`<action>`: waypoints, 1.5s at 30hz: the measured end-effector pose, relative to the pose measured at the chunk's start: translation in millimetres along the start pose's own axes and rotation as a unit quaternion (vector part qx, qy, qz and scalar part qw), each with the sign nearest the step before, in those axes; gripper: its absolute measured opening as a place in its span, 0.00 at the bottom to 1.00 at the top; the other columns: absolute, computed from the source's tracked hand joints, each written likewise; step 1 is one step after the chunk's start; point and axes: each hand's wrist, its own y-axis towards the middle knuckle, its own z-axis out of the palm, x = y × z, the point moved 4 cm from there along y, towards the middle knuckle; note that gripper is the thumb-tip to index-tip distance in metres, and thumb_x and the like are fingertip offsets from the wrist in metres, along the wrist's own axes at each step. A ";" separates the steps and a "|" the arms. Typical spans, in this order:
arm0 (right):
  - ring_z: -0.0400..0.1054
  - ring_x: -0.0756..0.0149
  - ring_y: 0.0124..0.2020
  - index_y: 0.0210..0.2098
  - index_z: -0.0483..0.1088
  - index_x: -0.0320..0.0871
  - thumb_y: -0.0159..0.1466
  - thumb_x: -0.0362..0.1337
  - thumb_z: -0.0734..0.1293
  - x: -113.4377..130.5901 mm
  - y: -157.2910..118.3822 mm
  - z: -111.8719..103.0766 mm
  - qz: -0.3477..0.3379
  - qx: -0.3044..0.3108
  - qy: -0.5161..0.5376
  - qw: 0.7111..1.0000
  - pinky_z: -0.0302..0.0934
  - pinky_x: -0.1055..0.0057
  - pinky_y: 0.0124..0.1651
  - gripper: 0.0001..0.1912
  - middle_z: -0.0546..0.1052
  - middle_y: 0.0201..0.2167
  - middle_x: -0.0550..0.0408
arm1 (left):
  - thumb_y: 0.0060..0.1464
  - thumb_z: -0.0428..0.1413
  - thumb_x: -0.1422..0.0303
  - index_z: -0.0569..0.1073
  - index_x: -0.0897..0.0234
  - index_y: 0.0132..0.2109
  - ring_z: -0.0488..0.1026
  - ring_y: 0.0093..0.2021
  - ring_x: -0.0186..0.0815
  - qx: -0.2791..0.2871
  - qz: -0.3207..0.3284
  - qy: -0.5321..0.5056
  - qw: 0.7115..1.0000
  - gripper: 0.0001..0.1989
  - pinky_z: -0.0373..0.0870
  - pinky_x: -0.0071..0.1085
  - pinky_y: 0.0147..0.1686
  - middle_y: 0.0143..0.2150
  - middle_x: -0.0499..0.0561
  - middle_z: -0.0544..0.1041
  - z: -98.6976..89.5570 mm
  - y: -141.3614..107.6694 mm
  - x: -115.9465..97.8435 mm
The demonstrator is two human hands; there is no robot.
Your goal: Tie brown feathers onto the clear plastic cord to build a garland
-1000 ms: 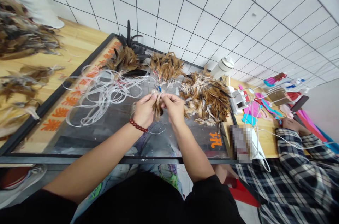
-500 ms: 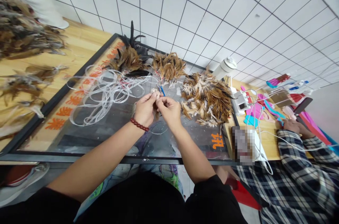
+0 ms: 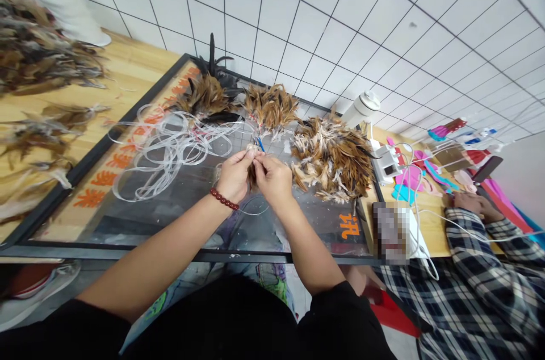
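My left hand [image 3: 233, 175], with a red bead bracelet at the wrist, pinches a small feather bundle [image 3: 252, 175] whose pale tip shows above the thumb. Brown feathers hang down between my two hands. My right hand [image 3: 273, 178] is closed against the bundle's right side, its fingertips pressed together; what they grip is too small to make out. Just beyond the fingers lies a blue-handled tool [image 3: 260, 145]. Loops of clear strip [image 3: 170, 147] lie left of my hands. Brown feather piles sit behind [image 3: 271, 107] and to the right [image 3: 336, 158].
A brown and black feather cluster [image 3: 206, 96] stands at the back. More feathers [image 3: 38, 53] and a white spool [image 3: 63, 8] are at the left. A white bottle [image 3: 361, 109], white adapter [image 3: 386, 162] and cables are at the right, near a person's plaid sleeve [image 3: 472, 241].
My right hand has shifted slightly, with its fingers curled closer together and a little lower beside the bundle. My left hand has barely moved.
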 end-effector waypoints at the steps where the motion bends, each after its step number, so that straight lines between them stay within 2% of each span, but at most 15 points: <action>1: 0.73 0.66 0.37 0.39 0.76 0.46 0.66 0.40 0.59 1.7 -0.6 -0.8 -0.006 0.006 -0.016 1.000 0.63 0.72 0.41 0.14 0.80 0.37 0.52 | 0.43 0.66 0.69 0.75 0.71 0.28 0.74 0.31 0.32 -0.006 -0.005 -0.003 1.000 0.09 0.70 0.28 0.36 0.27 0.52 0.77 0.0 0.1 -0.6; 5: 0.72 0.67 0.34 0.36 0.76 0.46 0.66 0.43 0.60 6.6 -2.4 -4.7 -0.005 0.014 -0.050 0.999 0.61 0.73 0.38 0.14 0.79 0.33 0.52 | 0.51 0.60 0.73 0.74 0.70 0.28 0.72 0.26 0.29 -0.025 -0.053 -0.030 0.998 0.05 0.69 0.24 0.30 0.25 0.51 0.75 2.1 -1.8 -2.3; 7: 0.72 0.67 0.32 0.34 0.76 0.46 0.64 0.45 0.62 8.2 -2.8 -7.1 -0.004 0.017 -0.038 0.999 0.61 0.73 0.36 0.14 0.79 0.31 0.53 | 0.55 0.56 0.74 0.73 0.70 0.29 0.69 0.23 0.27 -0.029 -0.075 -0.044 0.996 0.07 0.67 0.22 0.26 0.23 0.49 0.73 3.0 -2.5 -3.3; 10: 0.71 0.68 0.31 0.31 0.76 0.46 0.63 0.48 0.63 6.3 -1.4 -13.9 0.014 -0.008 0.034 0.999 0.61 0.73 0.37 0.16 0.78 0.29 0.54 | 0.58 0.53 0.74 0.72 0.70 0.29 0.64 0.20 0.24 -0.026 -0.075 -0.067 0.995 0.09 0.65 0.20 0.24 0.19 0.45 0.66 1.8 -1.7 -5.5; 12: 0.71 0.68 0.32 0.31 0.76 0.45 0.63 0.47 0.62 -0.4 1.2 -18.2 0.050 -0.038 0.108 0.992 0.63 0.73 0.38 0.15 0.78 0.28 0.55 | 0.60 0.51 0.72 0.73 0.71 0.32 0.62 0.19 0.24 0.005 -0.079 -0.082 0.993 0.10 0.66 0.21 0.24 0.17 0.43 0.61 2.0 -1.2 -5.4; 15: 0.70 0.70 0.27 0.33 0.75 0.43 0.61 0.46 0.64 -13.7 5.7 -15.5 0.125 -0.034 0.232 0.964 0.65 0.73 0.33 0.14 0.78 0.28 0.56 | 0.61 0.49 0.71 0.73 0.71 0.36 0.59 0.18 0.25 0.077 -0.106 -0.094 0.987 0.10 0.67 0.24 0.26 0.17 0.41 0.57 5.3 -3.3 -1.8; 18: 0.70 0.71 0.23 0.33 0.74 0.41 0.58 0.47 0.67 -19.4 8.0 -5.5 0.179 0.020 0.333 0.926 0.65 0.74 0.28 0.15 0.78 0.26 0.56 | 0.60 0.50 0.71 0.71 0.69 0.34 0.57 0.18 0.25 0.104 -0.100 -0.083 0.986 0.08 0.65 0.23 0.25 0.18 0.41 0.57 8.7 -6.7 0.2; 21: 0.71 0.71 0.22 0.31 0.73 0.41 0.56 0.48 0.68 -14.8 8.6 0.6 0.184 0.066 0.408 0.892 0.66 0.74 0.28 0.15 0.77 0.22 0.57 | 0.57 0.55 0.71 0.70 0.68 0.33 0.56 0.18 0.24 0.107 -0.061 -0.056 0.991 0.04 0.61 0.20 0.21 0.19 0.41 0.58 11.7 -9.5 -1.1; 23: 0.70 0.72 0.20 0.29 0.71 0.41 0.56 0.48 0.68 -12.3 8.5 0.4 0.191 0.065 0.443 0.873 0.65 0.75 0.26 0.15 0.76 0.20 0.58 | 0.55 0.57 0.71 0.70 0.67 0.34 0.56 0.18 0.24 0.117 -0.060 -0.049 0.990 0.04 0.61 0.21 0.22 0.19 0.41 0.58 13.3 -10.8 -1.5; 25: 0.67 0.74 0.18 0.29 0.70 0.41 0.56 0.47 0.68 -13.2 8.2 -1.9 0.208 0.043 0.457 0.864 0.63 0.77 0.23 0.14 0.74 0.19 0.60 | 0.55 0.57 0.70 0.70 0.67 0.35 0.57 0.18 0.25 0.132 -0.085 -0.056 0.986 0.04 0.63 0.23 0.24 0.19 0.40 0.57 13.8 -11.5 -1.0; 29: 0.64 0.77 0.19 0.29 0.71 0.41 0.55 0.47 0.68 -17.2 8.4 -5.6 0.224 0.014 0.453 0.863 0.62 0.79 0.22 0.14 0.71 0.19 0.62 | 0.56 0.54 0.71 0.70 0.66 0.38 0.58 0.18 0.25 0.142 -0.124 -0.081 0.979 0.03 0.67 0.27 0.28 0.18 0.39 0.55 12.1 -10.8 -1.3; 36: 0.65 0.75 0.21 0.32 0.71 0.42 0.54 0.45 0.70 -19.6 7.6 -5.7 0.208 -0.009 0.453 0.867 0.65 0.77 0.24 0.13 0.72 0.23 0.60 | 0.58 0.52 0.73 0.70 0.66 0.35 0.57 0.18 0.25 0.136 -0.139 -0.106 0.975 0.03 0.66 0.25 0.27 0.18 0.40 0.55 10.4 -7.9 -0.6; 41: 0.70 0.72 0.23 0.32 0.72 0.42 0.56 0.44 0.68 -13.3 6.6 -3.2 0.164 0.057 0.402 0.899 0.65 0.74 0.28 0.11 0.76 0.24 0.57 | 0.58 0.51 0.75 0.70 0.69 0.34 0.57 0.17 0.24 0.141 -0.129 -0.101 0.976 0.06 0.62 0.20 0.21 0.17 0.41 0.56 11.5 -6.6 1.4; 45: 0.69 0.73 0.21 0.30 0.68 0.43 0.59 0.45 0.66 -12.0 6.7 -1.4 0.167 0.077 0.418 0.890 0.65 0.75 0.28 0.11 0.74 0.21 0.60 | 0.58 0.50 0.76 0.68 0.68 0.31 0.57 0.17 0.24 0.133 -0.123 -0.095 0.979 0.08 0.61 0.20 0.21 0.17 0.42 0.57 12.5 -8.3 0.1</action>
